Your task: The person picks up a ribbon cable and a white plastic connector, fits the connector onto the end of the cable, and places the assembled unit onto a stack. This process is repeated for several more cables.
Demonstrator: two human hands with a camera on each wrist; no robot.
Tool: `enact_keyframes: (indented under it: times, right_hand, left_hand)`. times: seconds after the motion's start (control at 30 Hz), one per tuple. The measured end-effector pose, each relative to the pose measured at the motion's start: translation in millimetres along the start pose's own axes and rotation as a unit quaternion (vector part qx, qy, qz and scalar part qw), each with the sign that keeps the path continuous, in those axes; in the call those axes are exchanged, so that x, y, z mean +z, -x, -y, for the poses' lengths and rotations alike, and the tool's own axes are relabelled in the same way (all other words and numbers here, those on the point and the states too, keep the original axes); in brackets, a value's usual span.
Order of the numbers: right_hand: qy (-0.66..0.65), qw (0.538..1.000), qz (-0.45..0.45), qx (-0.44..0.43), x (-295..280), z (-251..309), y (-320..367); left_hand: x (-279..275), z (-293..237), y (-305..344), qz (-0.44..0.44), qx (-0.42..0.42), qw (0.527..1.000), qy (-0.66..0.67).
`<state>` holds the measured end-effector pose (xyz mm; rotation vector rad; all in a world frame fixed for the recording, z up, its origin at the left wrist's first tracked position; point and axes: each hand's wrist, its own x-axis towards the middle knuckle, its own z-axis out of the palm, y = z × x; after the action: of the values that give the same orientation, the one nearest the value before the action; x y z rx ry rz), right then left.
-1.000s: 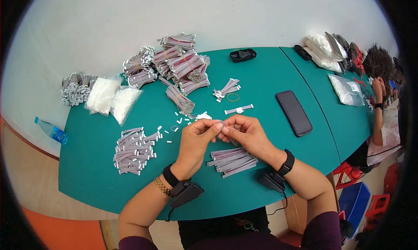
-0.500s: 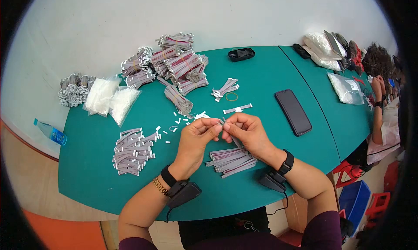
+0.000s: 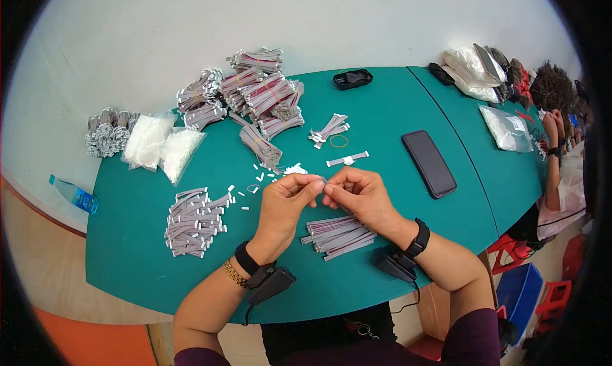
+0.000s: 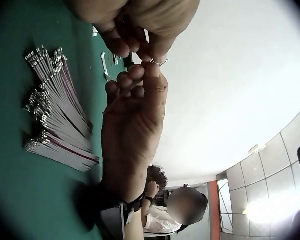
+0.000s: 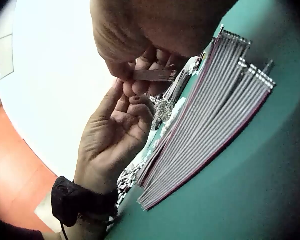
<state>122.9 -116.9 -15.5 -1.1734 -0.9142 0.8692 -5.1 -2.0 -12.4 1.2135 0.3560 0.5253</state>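
At the middle of the table my left hand [image 3: 284,203] and right hand [image 3: 363,200] meet fingertip to fingertip. Between the right thumb and fingers runs a short grey ribbon cable [image 5: 155,75], seen in the right wrist view. The left thumb and forefinger pinch its end, which they mostly hide. Below the right hand lies a fanned stack of grey ribbon cables [image 3: 338,237] with metal-tipped ends and dark red edge wires. Loose white connectors [image 3: 295,169] are scattered just beyond the left hand. Left of it sits a heap of cables with white connectors [image 3: 194,222].
Bundled cables [image 3: 268,98] are piled at the back, beside bags of white parts [image 3: 182,150]. A phone [image 3: 429,164] lies to the right, a rubber band [image 3: 338,141] and a few finished-looking cables [image 3: 329,131] beyond the hands. Another person's arm [image 3: 553,181] shows at far right.
Half a second ago the fingertips were slightly apart, with grey wire ends showing between them; now they are together over the cable end. The things on the table have not moved.
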Motion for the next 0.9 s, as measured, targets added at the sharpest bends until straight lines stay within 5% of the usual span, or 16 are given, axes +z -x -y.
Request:
enact_keyframes:
  times: [0.47, 0.77, 0.9]
  right_hand:
    - [-0.075, 0.996, -0.015, 0.046, 8.9, 6.7, 1.3]
    - [-0.063, 0.997, -0.026, 0.033, 7.3, 2.2, -0.9]
    - [-0.051, 0.998, -0.039, 0.029, 5.0, 2.7, -2.1]
  left_hand:
    - [5.1, 3.0, 4.1, -0.018, 0.015, 1.0, -0.005]
    - [7.6, 9.5, 4.6, -0.017, -0.054, 0.988, 0.143]
    - [8.4, 7.5, 2.7, -0.036, -0.02, 0.997, 0.062]
